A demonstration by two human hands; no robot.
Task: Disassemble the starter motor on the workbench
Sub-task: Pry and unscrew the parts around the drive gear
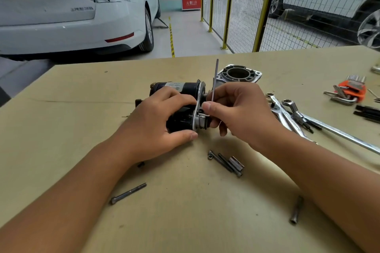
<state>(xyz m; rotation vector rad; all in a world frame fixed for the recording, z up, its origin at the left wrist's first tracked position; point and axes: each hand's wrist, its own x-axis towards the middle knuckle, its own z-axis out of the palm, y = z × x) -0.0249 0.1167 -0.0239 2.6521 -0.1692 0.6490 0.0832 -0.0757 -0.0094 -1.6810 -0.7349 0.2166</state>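
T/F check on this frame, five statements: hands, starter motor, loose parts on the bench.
1. The left hand grips the black cylindrical starter motor. True.
2. The right hand is empty. False: it pinches a thin L-shaped metal hex key at the motor's end.
3. The grey cast aluminium end housing is still on the motor. False: it lies apart, behind it.
4. Long dark bolts lie loose on the tan workbench. True.
5. The orange hex key holder lies left of the motor. False: right.
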